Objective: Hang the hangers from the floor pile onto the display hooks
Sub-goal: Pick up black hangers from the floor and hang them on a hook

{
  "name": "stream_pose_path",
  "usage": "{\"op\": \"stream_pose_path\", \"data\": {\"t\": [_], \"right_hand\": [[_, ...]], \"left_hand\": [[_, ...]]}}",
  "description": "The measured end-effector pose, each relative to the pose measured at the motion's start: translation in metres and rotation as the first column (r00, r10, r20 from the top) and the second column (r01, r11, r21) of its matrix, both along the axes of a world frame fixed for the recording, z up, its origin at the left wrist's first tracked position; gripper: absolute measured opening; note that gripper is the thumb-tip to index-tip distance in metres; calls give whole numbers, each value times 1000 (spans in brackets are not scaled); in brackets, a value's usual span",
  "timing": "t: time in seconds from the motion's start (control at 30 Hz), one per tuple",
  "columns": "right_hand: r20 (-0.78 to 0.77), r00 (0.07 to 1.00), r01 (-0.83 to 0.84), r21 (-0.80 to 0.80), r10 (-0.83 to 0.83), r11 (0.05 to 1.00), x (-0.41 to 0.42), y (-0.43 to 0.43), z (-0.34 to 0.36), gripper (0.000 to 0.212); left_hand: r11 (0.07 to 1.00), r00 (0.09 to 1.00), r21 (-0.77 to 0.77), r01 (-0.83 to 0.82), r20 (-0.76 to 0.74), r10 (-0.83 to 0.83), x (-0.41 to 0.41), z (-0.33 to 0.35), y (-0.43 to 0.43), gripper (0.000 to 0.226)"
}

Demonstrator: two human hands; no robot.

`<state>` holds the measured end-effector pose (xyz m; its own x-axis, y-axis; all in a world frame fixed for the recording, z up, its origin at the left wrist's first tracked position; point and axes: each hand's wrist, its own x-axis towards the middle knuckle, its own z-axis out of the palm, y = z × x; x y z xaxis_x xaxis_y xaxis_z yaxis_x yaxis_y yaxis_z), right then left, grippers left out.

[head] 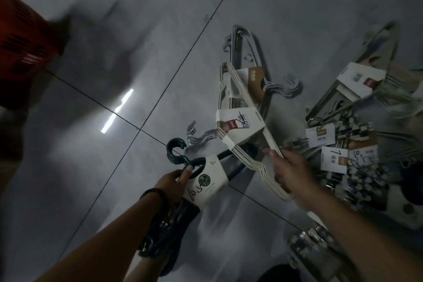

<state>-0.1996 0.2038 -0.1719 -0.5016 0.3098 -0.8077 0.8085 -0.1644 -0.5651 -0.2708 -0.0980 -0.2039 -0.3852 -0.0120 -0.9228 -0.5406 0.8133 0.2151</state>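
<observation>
Grey floor tiles (114, 167) lie below. A dark hanger bundle (176, 151) is gripped at six o'clock by the left hand (174, 184), a cream bundle (241, 89) by the right hand (290, 171); the pile (357, 135) is seen at three o'clock.

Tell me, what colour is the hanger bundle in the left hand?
It is a dark green plastic hanger bundle; head view.

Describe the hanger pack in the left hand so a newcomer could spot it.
Start where the floor seams cross mid-frame; just below-right of it, the left hand pinches a dark pack. It alone has thick dark plastic hooks and a white label marked 5; the neighbouring pale pack has chrome wire hooks.
</observation>
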Motion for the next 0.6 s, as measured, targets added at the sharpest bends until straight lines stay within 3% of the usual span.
{"op": "stream_pose_path", "data": {"t": [0.23,0.37,0.43,0.5,0.6], "right_hand": [[34,997,74,7,-74,997,69,-38,30,22],[61,998,4,67,-8,998,89,-55,55,28],[35,999,-42,102,38,994,88,-72,77,22],[4,992,-126,166,127,978,90,-86,100,20],[11,864,-445,482,503,755,99,-78,134,22]], "left_hand": [[980,995,169,-102,22,100,27,47,52,101],[963,994,248,-105,-15,112,39,79,73,80],[943,985,290,-165,-7,174,46,98,85,90],[925,970,301,-234,8,243,51,114,97,100],[910,964,332,-247,-16,267,46,145,115,83]]}}
